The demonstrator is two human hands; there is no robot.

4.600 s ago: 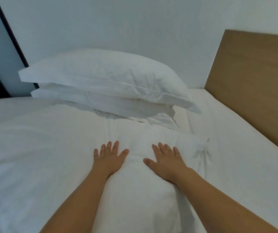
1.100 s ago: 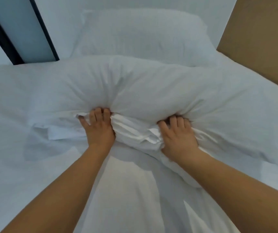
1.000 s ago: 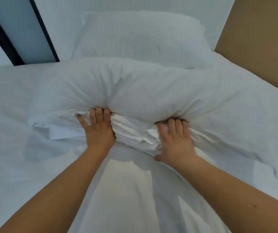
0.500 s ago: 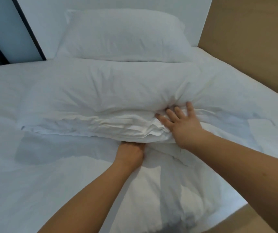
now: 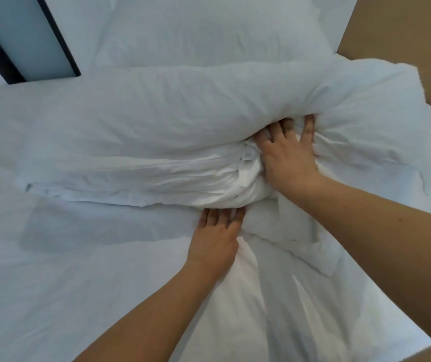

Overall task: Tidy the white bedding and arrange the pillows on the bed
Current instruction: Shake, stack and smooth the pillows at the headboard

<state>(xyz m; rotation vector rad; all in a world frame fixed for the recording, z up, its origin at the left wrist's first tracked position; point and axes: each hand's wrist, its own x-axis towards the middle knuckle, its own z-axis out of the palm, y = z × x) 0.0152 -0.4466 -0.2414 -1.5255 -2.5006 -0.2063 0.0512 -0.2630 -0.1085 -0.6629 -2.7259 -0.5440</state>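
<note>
A white duvet (image 5: 157, 121) lies folded back into a thick roll across the bed, its layered edge facing me. My right hand (image 5: 287, 158) presses into the roll at its right part, fingers spread and sunk in the fabric, with cloth bunched beside the thumb. My left hand (image 5: 217, 236) lies flat on the white sheet (image 5: 52, 283) just below it, fingertips tucked under the fold's edge. One white pillow (image 5: 209, 30) rests behind the roll against the wall.
A brown wooden panel (image 5: 405, 30) runs along the bed's right side. A dark-framed window or door (image 5: 58, 43) stands at the far left. The bed's near edge shows at the bottom right corner.
My right hand has pushed deeper into the duvet roll and bunched the cloth. My left hand has come out from under the fold and lies flat on the sheet.
</note>
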